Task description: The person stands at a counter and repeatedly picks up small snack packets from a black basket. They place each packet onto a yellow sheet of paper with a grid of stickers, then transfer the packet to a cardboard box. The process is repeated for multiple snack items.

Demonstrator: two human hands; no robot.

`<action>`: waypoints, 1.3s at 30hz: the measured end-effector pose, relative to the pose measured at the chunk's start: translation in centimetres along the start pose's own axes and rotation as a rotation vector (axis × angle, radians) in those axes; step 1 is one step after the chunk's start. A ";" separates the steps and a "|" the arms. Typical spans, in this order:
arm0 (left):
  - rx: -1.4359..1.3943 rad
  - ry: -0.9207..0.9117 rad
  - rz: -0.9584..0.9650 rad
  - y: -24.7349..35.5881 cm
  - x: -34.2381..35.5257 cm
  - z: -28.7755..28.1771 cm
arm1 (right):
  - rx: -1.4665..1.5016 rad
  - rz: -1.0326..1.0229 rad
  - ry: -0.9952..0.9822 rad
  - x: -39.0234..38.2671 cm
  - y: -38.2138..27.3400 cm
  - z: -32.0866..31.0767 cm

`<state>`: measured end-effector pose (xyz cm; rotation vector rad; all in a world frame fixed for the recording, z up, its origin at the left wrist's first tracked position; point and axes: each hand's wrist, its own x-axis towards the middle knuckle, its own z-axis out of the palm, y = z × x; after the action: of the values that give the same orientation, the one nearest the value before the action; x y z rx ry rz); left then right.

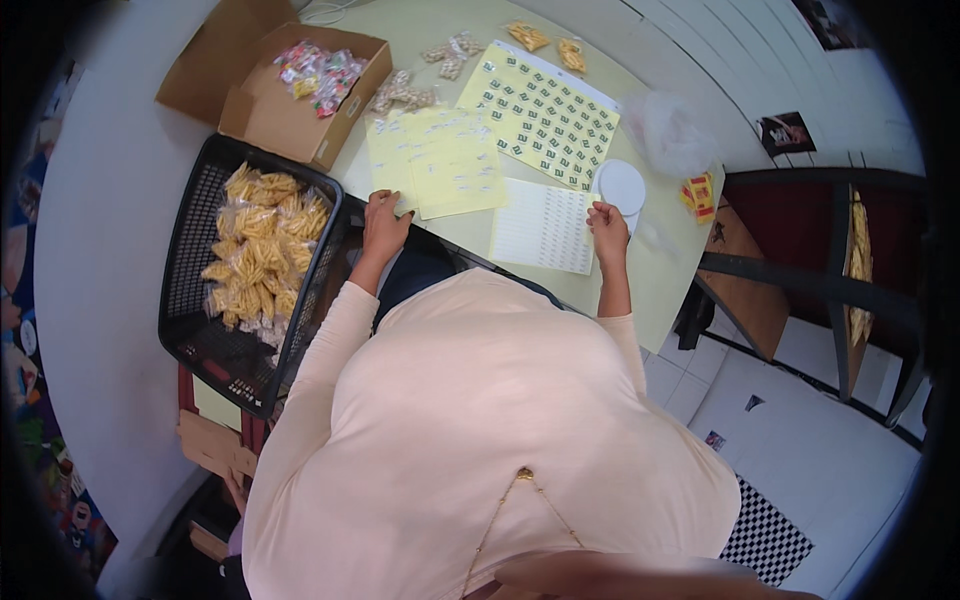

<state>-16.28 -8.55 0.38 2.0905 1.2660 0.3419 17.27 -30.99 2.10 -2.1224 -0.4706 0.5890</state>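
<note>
Pinching the right edge of a white label sheet (540, 225) between thumb and fingertips of the right hand (608, 225), with that sheet flat on a pale table (655, 285) at 1 o'clock from the middle of the view. Resting the left hand (383, 225) at 10 o'clock, fingers bent, by the lower left corner of overlapping yellow sheets (455, 170); cannot tell whether grasping or only touching. Can see at 9 o'clock a black lattice basket (188, 270), heaped with clear bags of yellow snacks (262, 235), with whitish bags (268, 332) toward its 6 o'clock end. Touching or nearly touching it, at 11 o'clock, find an open cardboard box (275, 140), partly filled with small colourful packets (318, 75). Between 11 and 12 o'clock, note clear bags of pale round pieces (402, 95); between 12 and 1, two small bags of yellow pieces (528, 37) just beyond a sheet of dark marks (550, 115). Toward 2 o'clock, see a round white object (620, 185), a crumpled translucent plastic bag (672, 135) of unclear contents, and red-and-yellow packets (703, 197).
</note>
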 end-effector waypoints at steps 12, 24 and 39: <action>0.081 0.004 -0.019 0.3 1.0 -0.3 | -0.342 0.033 0.045 -4.7 1.1 -0.6; 0.052 0.064 -0.033 0.4 -0.1 0.5 | 0.194 -0.348 0.073 -1.1 -11.9 2.1; 0.006 -0.003 -0.008 1.8 -1.9 1.0 | 0.393 -0.103 -0.359 -1.4 -11.8 15.0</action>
<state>-15.53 -11.16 1.05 2.0900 1.2750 0.3314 6.30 -15.48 4.38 -1.6152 -0.6023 0.9267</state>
